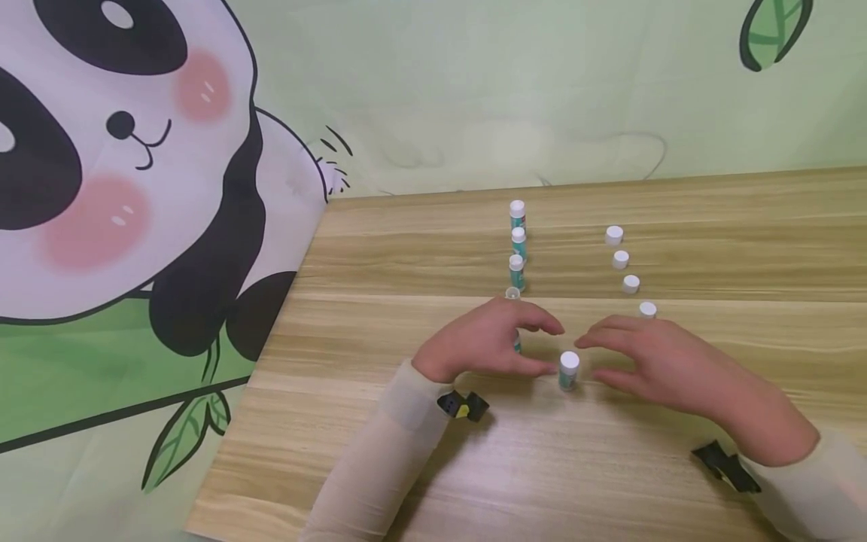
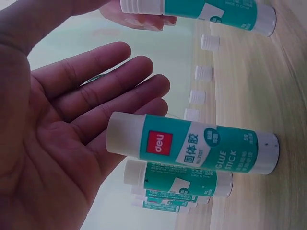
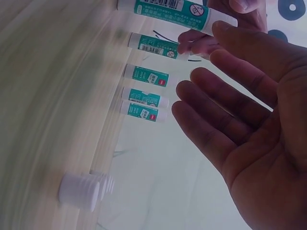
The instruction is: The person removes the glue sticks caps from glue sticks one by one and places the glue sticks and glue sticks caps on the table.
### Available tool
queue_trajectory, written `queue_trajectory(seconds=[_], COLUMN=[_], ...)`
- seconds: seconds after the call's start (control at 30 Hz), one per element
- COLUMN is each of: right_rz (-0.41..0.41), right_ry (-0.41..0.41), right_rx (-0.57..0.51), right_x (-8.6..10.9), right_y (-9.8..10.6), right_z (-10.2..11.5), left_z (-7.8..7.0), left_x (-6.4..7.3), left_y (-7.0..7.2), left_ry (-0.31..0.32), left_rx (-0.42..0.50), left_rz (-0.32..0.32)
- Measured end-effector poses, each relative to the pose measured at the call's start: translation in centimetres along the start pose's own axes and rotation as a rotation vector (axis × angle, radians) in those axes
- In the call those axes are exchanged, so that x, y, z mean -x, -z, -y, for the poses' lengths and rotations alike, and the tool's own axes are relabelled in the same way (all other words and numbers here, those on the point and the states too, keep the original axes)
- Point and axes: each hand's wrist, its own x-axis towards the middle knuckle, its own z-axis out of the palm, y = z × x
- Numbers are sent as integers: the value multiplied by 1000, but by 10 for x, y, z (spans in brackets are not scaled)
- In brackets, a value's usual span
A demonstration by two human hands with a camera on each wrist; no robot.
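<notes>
A small glue stick [image 1: 567,376], teal with a white top, stands upright on the table between the two hands. My left hand [image 1: 497,339] is left of it, fingers apart and gripping nothing; its thumb tip comes close to the stick. On the other side, my right hand [image 1: 667,369] also has extended fingers and holds nothing. Another upright glue stick [image 2: 201,143] stands beside the left palm, its label readable in the left wrist view. In the right wrist view, the thumb overlaps the top of the middle glue stick [image 3: 177,13]; contact is unclear.
Upright glue sticks [image 1: 518,272] form a row toward the back, partly hidden by the left hand. Several white caps [image 1: 631,284] stand in a line behind the right hand. A panda-printed backdrop [image 1: 440,98] borders the wooden table [image 1: 379,263].
</notes>
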Motion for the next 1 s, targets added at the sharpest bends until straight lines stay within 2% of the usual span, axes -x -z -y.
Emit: queue_trajectory(seconds=[0.4,0.73,1.0], right_rz=[9,5,1], right_ry=[-14,6,6], right_rx=[-10,-28,-34], right_x=[-3,-8,-9], right_y=[-1,-3,-5], right_z=[3,6,7], left_z=[-3,-8,-10], left_x=[-1,-1,-3], left_y=[1,2,2], left_ry=[16,31,3], left_rx=[-32,-57,-50], left_rz=[0,6,6])
